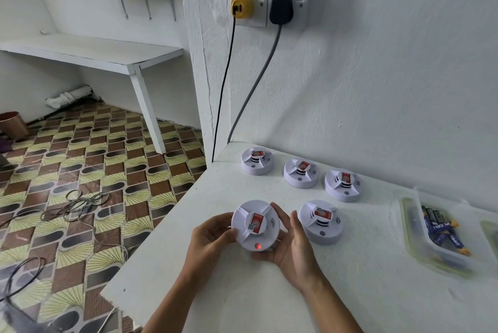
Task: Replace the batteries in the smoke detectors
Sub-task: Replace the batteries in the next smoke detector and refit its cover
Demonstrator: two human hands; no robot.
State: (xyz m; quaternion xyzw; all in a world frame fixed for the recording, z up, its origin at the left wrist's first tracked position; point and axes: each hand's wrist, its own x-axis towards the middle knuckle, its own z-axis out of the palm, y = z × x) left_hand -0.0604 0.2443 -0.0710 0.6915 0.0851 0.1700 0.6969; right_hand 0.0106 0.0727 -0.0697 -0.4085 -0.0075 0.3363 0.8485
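Both forearms reach in from the near edge and meet over the near-left part of the white table (336, 292). Between them they hold one white smoke detector (255, 225), face up and tilted slightly toward the camera, raised a little above the tabletop as far as can be told. A red light (258, 246) glows on its near rim, and a red and white sticker (256, 223) sits on its centre cap.

The left hand (213, 235) comes from the left, palm turned inward, its fingers curled round the detector's left edge with the thumb lying on the top face. The right hand (292, 247) cups the detector from the right and below: the palm faces up and left, the fingers curve up behind the far right rim, and the thumb passes under the near edge.

Just right of the held unit, a second detector (321, 222) stands on the table, near the right hand but apart from it. Three more stand in a row farther back along the wall: far left (256, 161), middle (301, 173) and right (342, 185).

At the right edge, a clear plastic tray (412, 241) holds blue and black batteries (442, 230) lying loose inside it.

On the far wall, a yellow plug (242, 7) and a black plug (281, 10) sit in sockets, their cables hanging down behind the table.
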